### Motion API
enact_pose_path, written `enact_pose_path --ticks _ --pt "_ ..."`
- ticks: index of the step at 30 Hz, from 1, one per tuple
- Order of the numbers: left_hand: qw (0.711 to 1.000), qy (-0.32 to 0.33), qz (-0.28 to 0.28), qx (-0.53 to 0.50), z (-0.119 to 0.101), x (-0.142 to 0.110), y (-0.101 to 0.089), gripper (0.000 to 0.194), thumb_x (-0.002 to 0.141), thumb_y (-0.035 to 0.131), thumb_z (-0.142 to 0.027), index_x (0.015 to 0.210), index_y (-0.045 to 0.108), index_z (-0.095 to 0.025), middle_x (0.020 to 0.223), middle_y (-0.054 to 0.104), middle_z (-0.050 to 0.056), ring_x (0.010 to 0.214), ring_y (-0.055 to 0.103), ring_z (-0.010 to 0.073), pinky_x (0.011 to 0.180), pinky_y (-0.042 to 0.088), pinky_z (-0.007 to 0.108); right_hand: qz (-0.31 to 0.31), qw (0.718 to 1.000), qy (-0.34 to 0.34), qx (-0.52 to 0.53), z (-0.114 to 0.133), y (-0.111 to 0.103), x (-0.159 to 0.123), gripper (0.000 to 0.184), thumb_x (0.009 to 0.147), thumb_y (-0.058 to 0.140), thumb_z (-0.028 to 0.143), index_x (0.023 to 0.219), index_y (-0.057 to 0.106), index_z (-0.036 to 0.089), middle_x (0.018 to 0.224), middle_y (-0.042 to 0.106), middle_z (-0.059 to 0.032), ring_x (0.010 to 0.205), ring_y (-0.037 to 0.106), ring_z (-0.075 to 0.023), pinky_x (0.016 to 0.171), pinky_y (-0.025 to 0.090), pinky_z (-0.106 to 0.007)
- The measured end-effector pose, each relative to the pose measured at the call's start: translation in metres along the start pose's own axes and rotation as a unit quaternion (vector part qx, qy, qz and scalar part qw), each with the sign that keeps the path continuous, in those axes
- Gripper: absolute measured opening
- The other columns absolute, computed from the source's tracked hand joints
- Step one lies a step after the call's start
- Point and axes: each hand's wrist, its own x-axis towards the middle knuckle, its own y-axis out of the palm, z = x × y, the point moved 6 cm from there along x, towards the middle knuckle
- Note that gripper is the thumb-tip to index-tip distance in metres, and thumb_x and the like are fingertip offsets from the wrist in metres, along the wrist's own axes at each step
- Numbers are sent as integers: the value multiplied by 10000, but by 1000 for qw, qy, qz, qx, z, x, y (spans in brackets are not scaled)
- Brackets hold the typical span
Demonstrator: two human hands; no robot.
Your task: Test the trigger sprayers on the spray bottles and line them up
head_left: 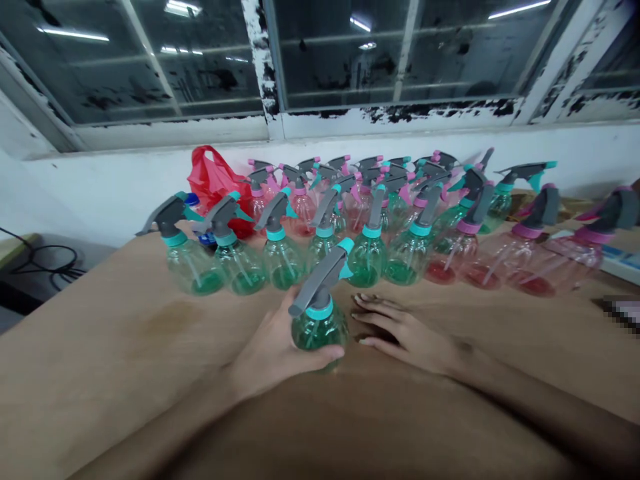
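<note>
My left hand (273, 350) grips a green spray bottle (319, 320) with a grey trigger head and teal collar, standing upright on the brown table (125, 360). My right hand (400, 330) lies flat on the table just right of that bottle, fingers spread, holding nothing. Behind them stands a row of several green spray bottles (280, 257) with teal collars. To the right are several pink spray bottles (520, 257) with pink collars.
More pink and green bottles crowd the back by the white wall (100, 187). A red plastic bag (215, 180) sits at the back left beside a blue-capped item. Black cables (47, 260) lie off the table's left side. Dark windows run above.
</note>
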Motion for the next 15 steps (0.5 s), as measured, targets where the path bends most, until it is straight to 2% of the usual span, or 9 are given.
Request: enact_pose_path --ticks 2,5,10,13,15 --pt "1000 -11 23 0 5 -9 4 771 670 699 -445 1301 324 -209 1294 490 118 1214 443 306 1011 363 492 3 1000 8 -5 3 0 1 417 897 433 435 1266 490 250 1384 442 -50 1289 367 -217 1049 348 -436" --pt "999 -36 15 3 8 -19 6 775 685 675 -479 1309 305 -207 1346 441 137 1263 385 327 1020 337 524 17 1000 20 -6 11 0 3 403 903 424 424 1264 488 256 1373 449 -59 1252 419 -225 1016 387 -445" --pt "999 -40 4 -9 7 -31 2 715 695 662 -491 1283 343 -238 1315 472 126 1234 418 341 985 361 550 17 999 20 -23 32 -8 10 374 894 455 396 1235 507 253 1328 493 -72 1193 482 -238 976 423 -451" --pt "999 -36 -15 8 17 -44 -6 717 673 682 -500 1260 363 -239 1256 514 126 1190 459 353 956 387 554 14 999 20 -37 46 -14 20 341 894 459 384 1197 532 245 1272 542 -70 1141 526 -234 954 440 -441" --pt "998 -34 -48 25 28 -57 -17 685 658 693 -509 1220 398 -252 1213 541 114 1153 490 361 932 411 552 15 999 20 -43 56 -16 29 330 896 457 386 1180 541 241 1224 577 -61 1107 550 -227 945 446 -429"
